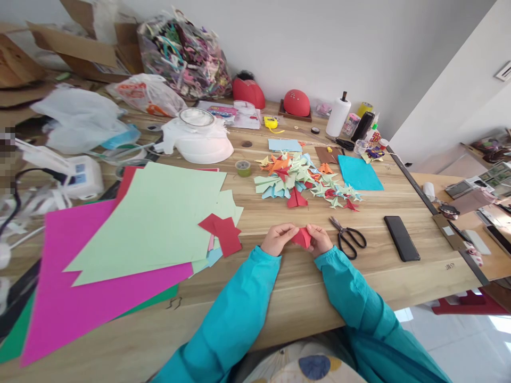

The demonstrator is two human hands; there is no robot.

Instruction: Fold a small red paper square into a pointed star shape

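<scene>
A small folded piece of red paper (302, 238) is held between my two hands, just above the wooden table. My left hand (278, 238) pinches its left edge with thumb and fingers. On the other side, my right hand (319, 239) grips the right edge. Black-handled scissors (347, 236) lie just right of my right hand, blades pointing up and left. Beyond my hands is a pile of folded paper shapes (293, 175) in pale green, orange, red and blue. Loose red paper rectangles (228, 236) rest to the left of my left hand.
Large pale green sheets (159, 218) and a magenta sheet (99, 314) cover the table's left side. A black phone (402, 238) lies to the right. Behind the pile are a turquoise cloth-like square (360, 173), a tape roll (243, 168) and a red pincushion (296, 102).
</scene>
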